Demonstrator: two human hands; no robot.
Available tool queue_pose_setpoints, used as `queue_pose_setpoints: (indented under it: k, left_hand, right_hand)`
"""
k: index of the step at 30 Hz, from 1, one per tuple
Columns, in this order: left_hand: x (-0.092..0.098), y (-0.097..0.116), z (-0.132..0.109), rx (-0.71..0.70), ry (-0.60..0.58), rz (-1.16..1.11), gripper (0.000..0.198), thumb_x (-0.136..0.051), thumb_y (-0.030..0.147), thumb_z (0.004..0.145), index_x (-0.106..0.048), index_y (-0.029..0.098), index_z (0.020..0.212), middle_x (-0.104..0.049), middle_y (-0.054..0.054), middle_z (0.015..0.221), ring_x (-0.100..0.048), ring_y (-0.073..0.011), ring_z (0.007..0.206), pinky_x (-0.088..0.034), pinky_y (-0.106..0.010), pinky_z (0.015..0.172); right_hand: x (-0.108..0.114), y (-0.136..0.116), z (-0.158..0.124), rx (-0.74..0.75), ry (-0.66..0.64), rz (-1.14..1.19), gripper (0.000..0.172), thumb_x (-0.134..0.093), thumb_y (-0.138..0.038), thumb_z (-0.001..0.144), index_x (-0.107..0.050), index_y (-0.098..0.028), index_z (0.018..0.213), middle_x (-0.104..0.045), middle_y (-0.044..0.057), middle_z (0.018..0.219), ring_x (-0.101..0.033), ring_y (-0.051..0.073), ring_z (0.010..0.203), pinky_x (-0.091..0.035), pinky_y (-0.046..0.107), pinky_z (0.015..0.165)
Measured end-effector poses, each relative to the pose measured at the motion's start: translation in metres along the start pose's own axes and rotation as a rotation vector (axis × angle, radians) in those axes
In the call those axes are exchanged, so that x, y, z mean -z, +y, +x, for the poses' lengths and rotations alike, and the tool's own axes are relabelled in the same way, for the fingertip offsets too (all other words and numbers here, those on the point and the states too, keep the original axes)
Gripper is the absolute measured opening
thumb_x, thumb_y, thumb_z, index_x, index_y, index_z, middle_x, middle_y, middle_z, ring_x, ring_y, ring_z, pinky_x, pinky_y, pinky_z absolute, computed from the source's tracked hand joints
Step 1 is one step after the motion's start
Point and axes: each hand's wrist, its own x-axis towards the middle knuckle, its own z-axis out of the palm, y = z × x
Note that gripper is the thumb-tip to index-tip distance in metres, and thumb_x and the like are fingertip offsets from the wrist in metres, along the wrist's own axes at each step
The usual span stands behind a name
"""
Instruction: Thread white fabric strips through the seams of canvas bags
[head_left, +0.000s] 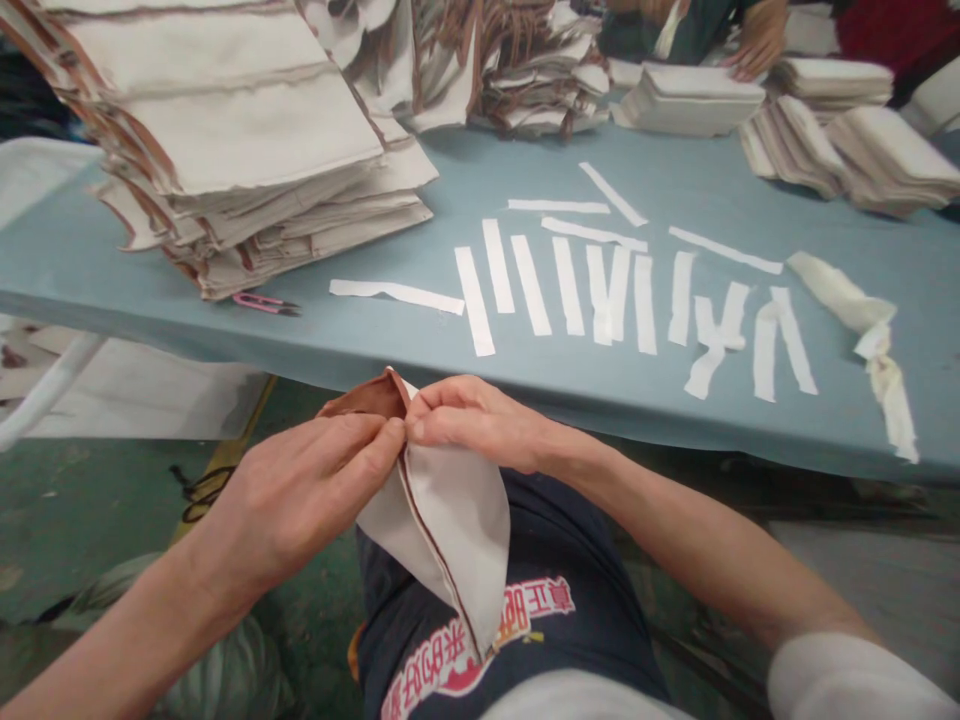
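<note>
A white fabric piece point(465, 510) with a brown seam down its middle hangs over my lap, in front of the table edge. My left hand point(315, 480) pinches its upper part, where brown lining point(367, 400) shows. Just to the right, my right hand point(480, 420) grips the same piece beside the seam, thumb and forefinger pressed together. The fingertips of both hands almost meet there. The lower end of the piece narrows to a point over the dark apron point(570, 560).
Many white strips point(530, 285) lie on the blue-green table point(375, 345). A tall fabric stack point(247, 130) stands at the left, pink snips point(266, 303) beside it. Crumpled cloth point(844, 290) lies at the right. Behind, another person's hand point(759, 40) rests near folded stacks point(690, 98).
</note>
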Motion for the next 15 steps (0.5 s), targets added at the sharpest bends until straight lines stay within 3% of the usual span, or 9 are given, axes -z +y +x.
queue_pose_setpoints:
  k: [6, 9, 13, 15]
  left_hand:
    - [0.005, 0.005, -0.001, 0.045, 0.065, -0.026, 0.023, -0.06, 0.01, 0.107, -0.073, 0.017, 0.124, -0.085, -0.008, 0.105, -0.083, -0.0197, 0.095, -0.068, -0.027, 0.083]
    - [0.008, 0.012, 0.002, 0.108, 0.07, -0.049, 0.018, -0.06, 0.013, 0.108, -0.074, 0.015, 0.118, -0.085, -0.009, 0.102, -0.082, -0.018, 0.088, -0.067, -0.025, 0.08]
    - [0.013, 0.02, 0.005, 0.305, 0.048, -0.223, 0.015, -0.061, 0.02, 0.107, -0.074, 0.021, 0.115, -0.086, -0.005, 0.103, -0.082, -0.0146, 0.081, -0.064, -0.021, 0.081]
    - [0.017, 0.022, 0.009, 0.455, 0.044, -0.331, 0.013, -0.065, 0.026, 0.104, -0.076, 0.024, 0.11, -0.086, -0.001, 0.096, -0.078, -0.012, 0.07, -0.062, -0.018, 0.072]
  right_hand:
    - [-0.008, -0.008, -0.008, -0.015, -0.005, 0.07, 0.026, -0.068, -0.044, 0.078, -0.057, -0.02, 0.078, -0.052, -0.006, 0.069, -0.042, 0.009, 0.061, -0.031, 0.024, 0.056]
    - [-0.012, -0.011, -0.012, 0.017, 0.012, 0.043, 0.026, -0.069, -0.042, 0.077, -0.053, -0.021, 0.075, -0.046, -0.008, 0.066, -0.039, 0.009, 0.061, -0.029, 0.024, 0.055]
    - [-0.014, -0.016, -0.013, 0.114, 0.046, -0.089, 0.02, -0.069, -0.032, 0.077, -0.051, -0.022, 0.076, -0.044, -0.009, 0.069, -0.038, 0.009, 0.063, -0.03, 0.024, 0.056]
    - [-0.012, -0.02, -0.013, 0.172, 0.036, -0.179, 0.016, -0.067, -0.028, 0.078, -0.053, -0.021, 0.077, -0.048, -0.008, 0.072, -0.04, 0.009, 0.065, -0.032, 0.024, 0.059]
